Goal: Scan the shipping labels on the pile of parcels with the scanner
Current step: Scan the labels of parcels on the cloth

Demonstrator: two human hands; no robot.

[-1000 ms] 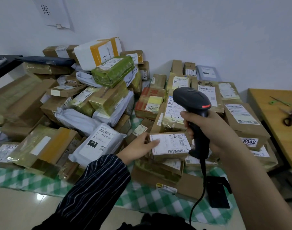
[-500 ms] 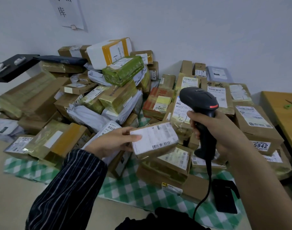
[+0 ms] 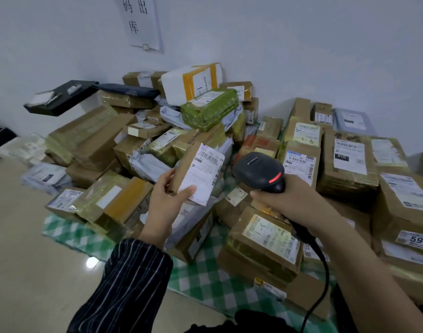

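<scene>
A: Which step?
B: Lining up, centre frame: left hand (image 3: 166, 203) pinching small brown cardboard parcel (image 3: 183, 170), white label (image 3: 202, 175) just beside black handheld scanner (image 3: 258, 170), right hand (image 3: 292, 200) fingers curled round it.
A: Next?
B: Probably aim at barcode, squeeze.

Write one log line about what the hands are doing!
left hand: holds box | right hand: holds scanner beside box | light: red

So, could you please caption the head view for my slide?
Left hand holds a labelled parcel while right hand aims the scanner.
</scene>
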